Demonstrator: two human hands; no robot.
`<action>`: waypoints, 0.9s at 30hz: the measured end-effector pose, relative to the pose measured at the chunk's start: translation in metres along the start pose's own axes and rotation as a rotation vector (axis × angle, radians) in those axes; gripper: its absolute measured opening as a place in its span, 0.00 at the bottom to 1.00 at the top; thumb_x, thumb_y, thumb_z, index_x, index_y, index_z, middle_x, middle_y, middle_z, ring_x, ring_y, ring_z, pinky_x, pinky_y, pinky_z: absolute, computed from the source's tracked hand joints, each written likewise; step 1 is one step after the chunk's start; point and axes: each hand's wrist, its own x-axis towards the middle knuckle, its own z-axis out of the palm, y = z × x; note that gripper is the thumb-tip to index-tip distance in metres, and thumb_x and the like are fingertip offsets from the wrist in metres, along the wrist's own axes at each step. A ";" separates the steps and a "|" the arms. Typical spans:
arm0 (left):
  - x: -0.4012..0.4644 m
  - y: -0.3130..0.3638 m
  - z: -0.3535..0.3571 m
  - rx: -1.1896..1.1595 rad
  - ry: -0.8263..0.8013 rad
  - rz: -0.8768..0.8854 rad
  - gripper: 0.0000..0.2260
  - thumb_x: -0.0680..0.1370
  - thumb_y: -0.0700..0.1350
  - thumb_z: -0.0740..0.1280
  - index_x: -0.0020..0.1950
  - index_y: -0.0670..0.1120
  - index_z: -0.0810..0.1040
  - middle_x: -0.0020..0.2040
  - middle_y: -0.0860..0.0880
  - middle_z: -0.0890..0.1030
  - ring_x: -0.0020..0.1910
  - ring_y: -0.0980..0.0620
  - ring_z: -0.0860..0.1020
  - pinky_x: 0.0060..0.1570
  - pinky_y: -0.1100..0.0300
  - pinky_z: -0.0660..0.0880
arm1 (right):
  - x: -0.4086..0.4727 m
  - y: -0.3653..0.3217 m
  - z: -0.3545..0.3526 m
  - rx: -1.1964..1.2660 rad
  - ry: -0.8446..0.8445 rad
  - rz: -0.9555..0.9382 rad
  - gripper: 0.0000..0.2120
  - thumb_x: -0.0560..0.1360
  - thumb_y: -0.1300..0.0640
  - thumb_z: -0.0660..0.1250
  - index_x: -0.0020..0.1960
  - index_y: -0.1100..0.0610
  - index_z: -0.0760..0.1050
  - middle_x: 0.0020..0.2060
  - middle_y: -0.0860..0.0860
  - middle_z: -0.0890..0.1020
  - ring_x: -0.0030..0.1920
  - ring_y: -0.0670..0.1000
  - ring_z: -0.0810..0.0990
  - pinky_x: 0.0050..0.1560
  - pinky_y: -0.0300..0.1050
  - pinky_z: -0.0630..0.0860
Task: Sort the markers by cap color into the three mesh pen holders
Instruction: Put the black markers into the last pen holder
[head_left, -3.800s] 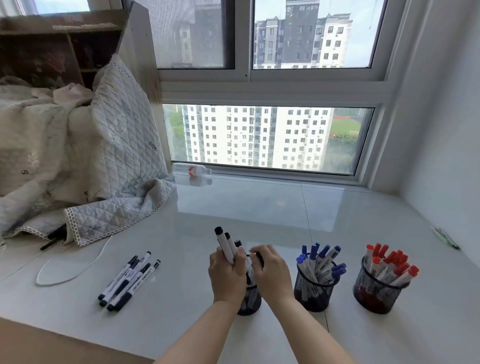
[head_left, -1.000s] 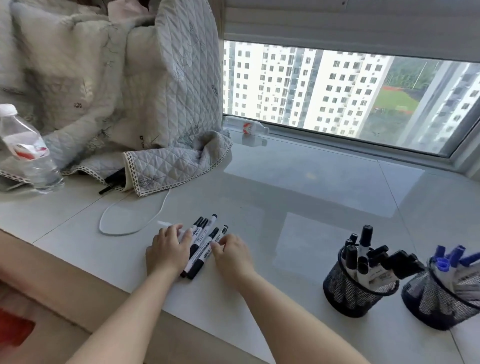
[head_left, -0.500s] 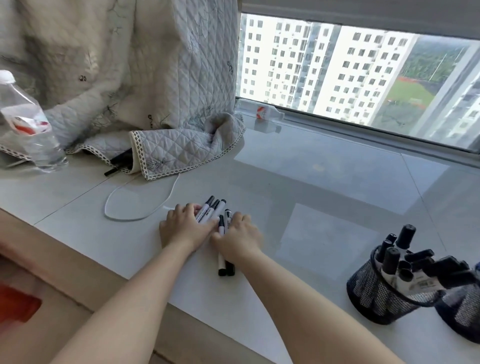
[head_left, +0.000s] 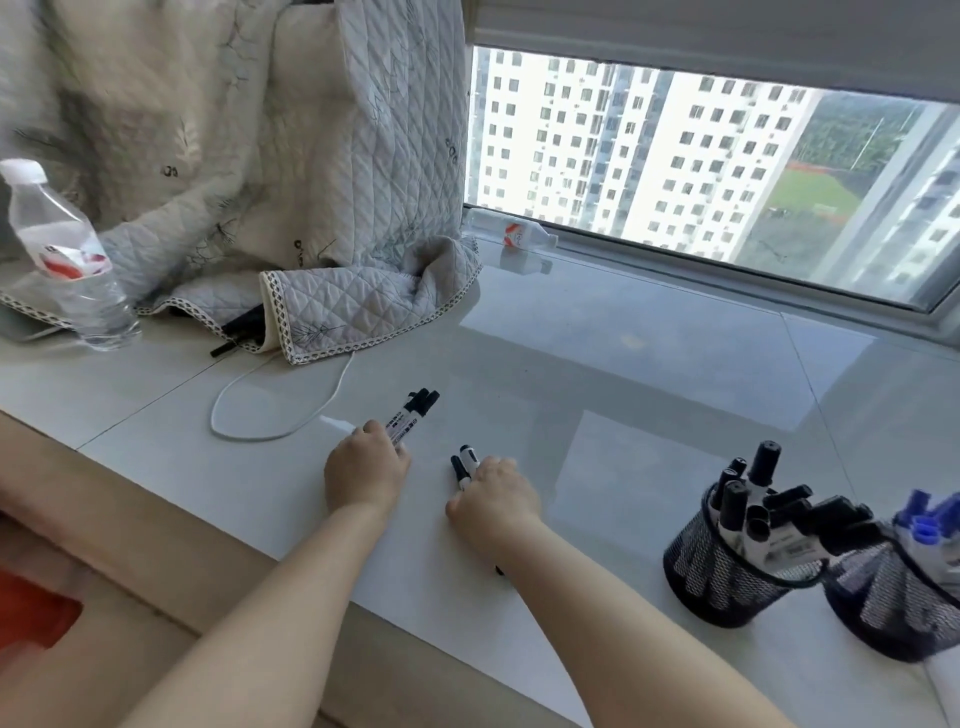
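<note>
I am gathering the last black markers off the sill, left hand (head_left: 366, 470) gripping two (head_left: 410, 415), right hand (head_left: 493, 496) curled round two more (head_left: 464, 466), and next must carry them to the black-marker holder (head_left: 727, 577) at right.

**Marker group split between the two hands**

The black-capped markers, one cluster under both hands 0.5 s ago, are now in two lots. Left hand (head_left: 366, 470) grips one bundle (head_left: 410, 415), caps pointing up and away. Right hand (head_left: 493, 493) holds two markers (head_left: 464, 466) apart from it, nearer the black-marker holder (head_left: 727, 577). The hands have separated; a gap of bare sill lies between them.
</note>
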 end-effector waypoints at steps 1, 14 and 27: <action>-0.011 -0.001 -0.001 -0.058 0.034 0.006 0.14 0.78 0.47 0.60 0.56 0.37 0.72 0.52 0.39 0.79 0.50 0.39 0.78 0.46 0.51 0.71 | -0.005 0.005 -0.002 0.007 -0.022 -0.016 0.19 0.76 0.55 0.56 0.65 0.60 0.66 0.60 0.57 0.71 0.60 0.56 0.69 0.52 0.45 0.69; -0.116 0.087 -0.015 -0.915 -0.178 -0.159 0.03 0.77 0.42 0.62 0.47 0.44 0.70 0.38 0.51 0.81 0.31 0.62 0.78 0.34 0.62 0.73 | -0.089 0.081 -0.038 0.580 -0.043 0.088 0.02 0.75 0.62 0.59 0.44 0.58 0.66 0.41 0.56 0.79 0.40 0.57 0.81 0.41 0.50 0.80; -0.157 0.202 -0.059 -1.312 -0.332 -0.037 0.15 0.72 0.53 0.70 0.31 0.49 0.69 0.28 0.50 0.69 0.27 0.51 0.66 0.32 0.57 0.65 | -0.164 0.158 -0.162 1.081 0.575 -0.226 0.25 0.76 0.52 0.63 0.26 0.64 0.64 0.19 0.52 0.65 0.22 0.50 0.63 0.27 0.42 0.62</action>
